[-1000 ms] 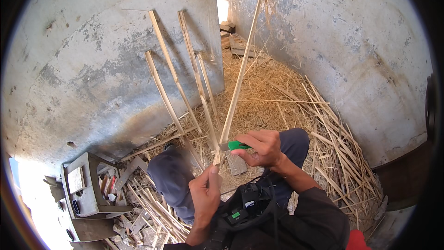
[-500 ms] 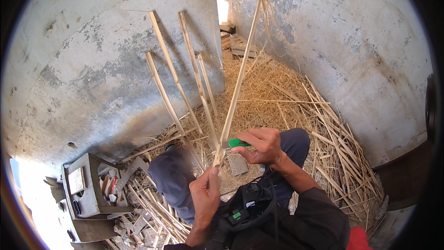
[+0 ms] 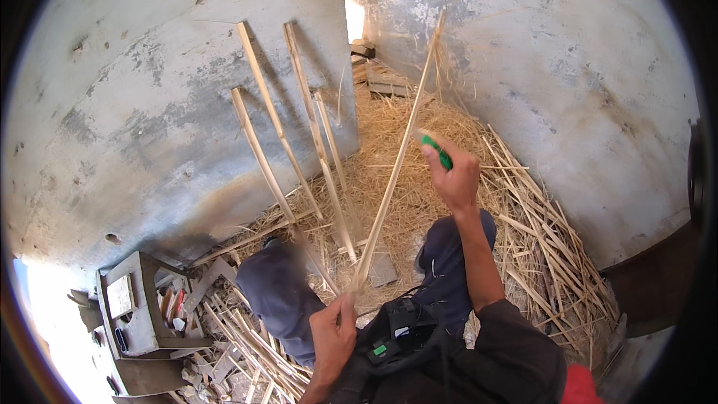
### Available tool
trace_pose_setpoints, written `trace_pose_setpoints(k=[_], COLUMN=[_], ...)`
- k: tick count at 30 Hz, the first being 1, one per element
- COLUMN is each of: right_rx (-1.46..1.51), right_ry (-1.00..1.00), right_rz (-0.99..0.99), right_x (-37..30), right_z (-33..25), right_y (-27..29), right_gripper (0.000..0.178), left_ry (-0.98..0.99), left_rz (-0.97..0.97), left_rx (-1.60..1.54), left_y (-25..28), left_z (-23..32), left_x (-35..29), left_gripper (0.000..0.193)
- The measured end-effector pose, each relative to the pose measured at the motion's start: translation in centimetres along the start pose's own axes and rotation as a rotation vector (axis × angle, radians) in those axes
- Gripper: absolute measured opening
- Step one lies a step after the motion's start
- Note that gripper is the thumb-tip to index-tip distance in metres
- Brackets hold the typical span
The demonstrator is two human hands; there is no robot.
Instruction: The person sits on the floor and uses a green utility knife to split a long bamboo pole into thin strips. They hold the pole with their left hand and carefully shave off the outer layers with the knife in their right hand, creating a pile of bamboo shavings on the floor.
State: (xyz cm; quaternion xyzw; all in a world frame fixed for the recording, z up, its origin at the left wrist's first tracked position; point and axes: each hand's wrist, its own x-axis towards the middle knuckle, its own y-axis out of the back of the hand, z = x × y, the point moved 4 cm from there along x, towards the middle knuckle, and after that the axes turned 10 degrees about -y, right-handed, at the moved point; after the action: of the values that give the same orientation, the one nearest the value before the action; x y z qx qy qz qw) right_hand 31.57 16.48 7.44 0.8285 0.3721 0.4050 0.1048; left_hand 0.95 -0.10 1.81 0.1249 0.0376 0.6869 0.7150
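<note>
My left hand (image 3: 333,329) is closed round the lower end of a long, pale split bamboo strip (image 3: 393,179). The strip slants up and away to the right, with frayed shavings hanging near its far end. My right hand (image 3: 458,179) grips a green-handled knife (image 3: 437,151) beside the strip's upper half. Its blade is blurred, so I cannot tell whether it touches the strip. Several other bamboo strips (image 3: 263,157) lean against the left wall, their lower ends near my left knee.
Curly shavings (image 3: 381,131) cover the floor ahead. A heap of thin bamboo sticks (image 3: 550,254) lies along the right wall (image 3: 568,105), and more sticks (image 3: 250,340) lie at lower left. A worn cabinet (image 3: 142,307) with odds and ends inside stands left of my knee.
My right hand with the knife has moved up and away from the strip's lower end to beside its upper half. The strip's far end has tipped slightly right and lower. My left hand stays nearly put.
</note>
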Motion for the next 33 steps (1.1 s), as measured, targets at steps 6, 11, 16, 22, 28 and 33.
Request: trace_pose_setpoints(k=[6,11,16,22,28,33], right_rx=[0.217,0.685,0.952,0.789,0.803,0.605], right_ry=[-0.135,-0.320,-0.385,-0.367,-0.293,-0.136], right_rz=[-0.166,-0.580,-0.691,-0.662,-0.617,-0.512], right_x=[0.5,-4.2,-7.2,-6.9,-6.6,-6.6], right_z=[1.4,-1.0,-4.4,-5.1,-5.6,-5.3], right_y=[0.3,-1.4,-3.5,-2.9,-2.6,-1.3], right_gripper=[0.036,0.033,0.030,0.029,0.028,0.030], left_ry=[0.060,0.016,0.082,0.067,0.128,0.076], left_rz=[0.009,-0.082,-0.171,-0.336,-0.531,-0.337], left_rx=[-0.083,-0.213,-0.323,-0.405,-0.434,-0.301], left_y=[1.2,0.7,-0.7,-1.9,-2.0,-1.9], left_z=[-0.4,-0.5,0.4,0.5,2.7,1.6], left_x=[0.6,2.1,3.2,4.4,6.7,7.0], left_gripper=[0.032,0.043,0.039,0.050,0.056,0.047])
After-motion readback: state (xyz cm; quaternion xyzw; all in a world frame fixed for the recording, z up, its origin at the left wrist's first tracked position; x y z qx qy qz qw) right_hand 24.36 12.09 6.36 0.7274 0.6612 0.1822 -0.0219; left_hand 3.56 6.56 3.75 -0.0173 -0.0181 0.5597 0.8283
